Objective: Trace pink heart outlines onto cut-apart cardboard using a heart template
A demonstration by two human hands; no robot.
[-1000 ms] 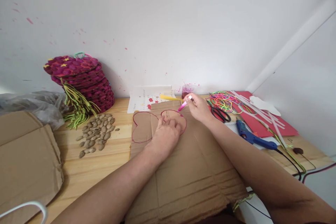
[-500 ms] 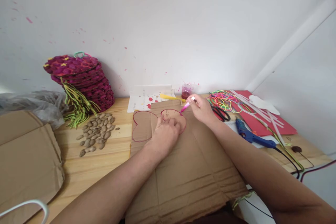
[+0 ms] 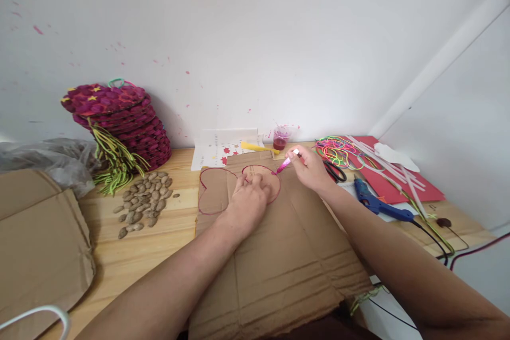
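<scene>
My left hand (image 3: 249,202) lies on a large sheet of brown cardboard (image 3: 279,260). Its fingers are spread over a lighter, rounded cardboard cutout (image 3: 274,189), partly hidden under them. In my right hand (image 3: 311,169) is a slim white-and-magenta marker (image 3: 285,163), pinched between thumb and fingers. Its tip points down-left at the upper right edge of the cutout and appears to touch there; a magenta line runs along this edge. Left of my fingers, a heart-like magenta outline (image 3: 215,214) is drawn on the sheet.
At the left are a seed pile (image 3: 145,196), a purple woven container (image 3: 139,127) and more cardboard (image 3: 40,244). Behind stand a cup of magenta liquid (image 3: 281,139) and a yellow stick (image 3: 258,147). To the right lie scissors (image 3: 337,171), colourful cords (image 3: 338,150) and a blue glue gun (image 3: 378,204).
The marker tip has moved slightly down along the cutout's right edge, with my right hand shifting a little. The whole view has drifted slightly; my left hand stays on the cutout.
</scene>
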